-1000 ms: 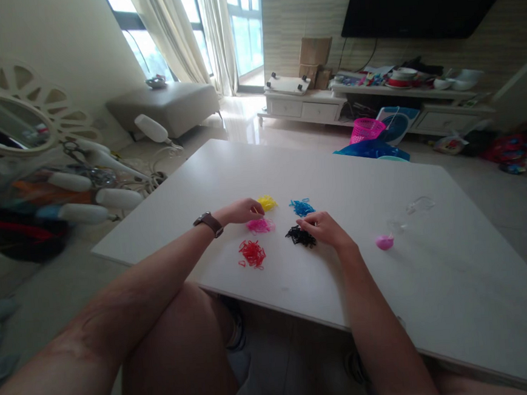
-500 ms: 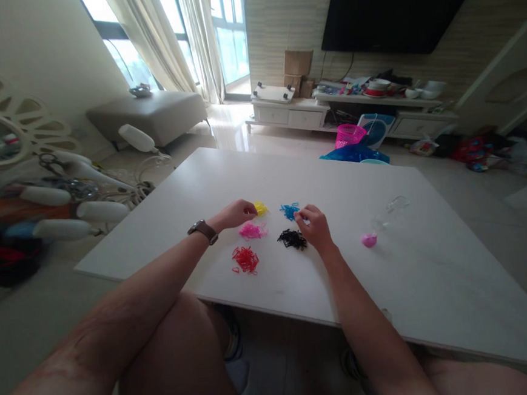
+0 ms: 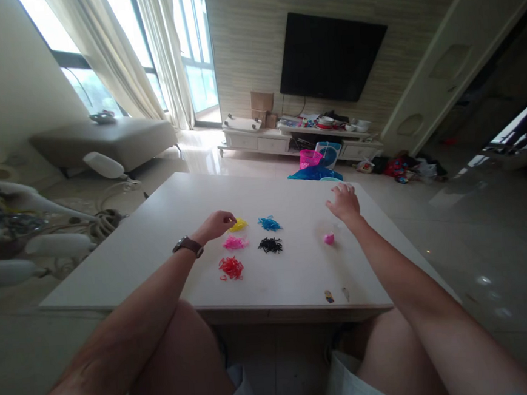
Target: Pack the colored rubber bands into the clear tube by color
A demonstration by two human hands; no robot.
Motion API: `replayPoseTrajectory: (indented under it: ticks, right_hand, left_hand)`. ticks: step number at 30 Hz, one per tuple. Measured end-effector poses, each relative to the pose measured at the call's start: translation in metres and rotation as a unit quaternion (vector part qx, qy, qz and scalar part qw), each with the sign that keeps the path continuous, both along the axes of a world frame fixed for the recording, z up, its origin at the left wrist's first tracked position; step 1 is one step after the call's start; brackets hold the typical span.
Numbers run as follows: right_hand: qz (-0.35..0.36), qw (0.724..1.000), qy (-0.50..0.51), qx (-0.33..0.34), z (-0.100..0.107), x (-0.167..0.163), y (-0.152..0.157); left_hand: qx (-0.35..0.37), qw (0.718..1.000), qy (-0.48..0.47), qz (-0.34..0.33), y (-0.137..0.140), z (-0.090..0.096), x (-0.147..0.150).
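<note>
My left hand (image 3: 219, 223) is beside a pile of yellow rubber bands (image 3: 238, 225), fingers curled together; what they hold, if anything, is too small to see. Pink rubber bands (image 3: 235, 242) and red rubber bands (image 3: 231, 268) lie nearer to me. To the right are piles of blue rubber bands (image 3: 270, 224) and black rubber bands (image 3: 271, 245). Over the table's far right side, my right hand (image 3: 345, 202) has its fingers apart and nothing visible in them. Closer to me than that hand sits a small pink object (image 3: 329, 239), with something clear and faint near it.
All the piles rest on a white table (image 3: 297, 280). By its front edge lie a small yellow and dark piece (image 3: 328, 296) and a thin pale piece (image 3: 345, 294). A lamp with white shades (image 3: 103, 165) stands left; a pink basket (image 3: 309, 158) is beyond the table.
My right hand has left the blue and black piles, moving right and away from me, and its fingers have spread. My left hand stays by the yellow pile. The view has turned right.
</note>
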State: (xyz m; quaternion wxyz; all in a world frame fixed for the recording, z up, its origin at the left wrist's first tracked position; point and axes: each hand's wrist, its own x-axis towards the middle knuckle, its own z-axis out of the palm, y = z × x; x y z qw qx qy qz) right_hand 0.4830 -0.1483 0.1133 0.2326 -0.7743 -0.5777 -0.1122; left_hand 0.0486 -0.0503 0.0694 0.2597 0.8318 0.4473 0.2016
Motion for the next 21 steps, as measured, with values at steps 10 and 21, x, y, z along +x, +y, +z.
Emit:
replayPoseTrajectory:
  ticks: [10, 21]
  right_hand:
    - [0.002, 0.992, 0.119, 0.038, -0.021, 0.024, -0.041]
    - [0.316, 0.937, 0.149, -0.006, -0.008, -0.102, -0.095]
  left_hand:
    - [0.04, 0.997, -0.017, -0.059, -0.042, 0.024, 0.017]
    - [0.042, 0.983, 0.03, -0.177, -0.09, 0.04, 0.064]
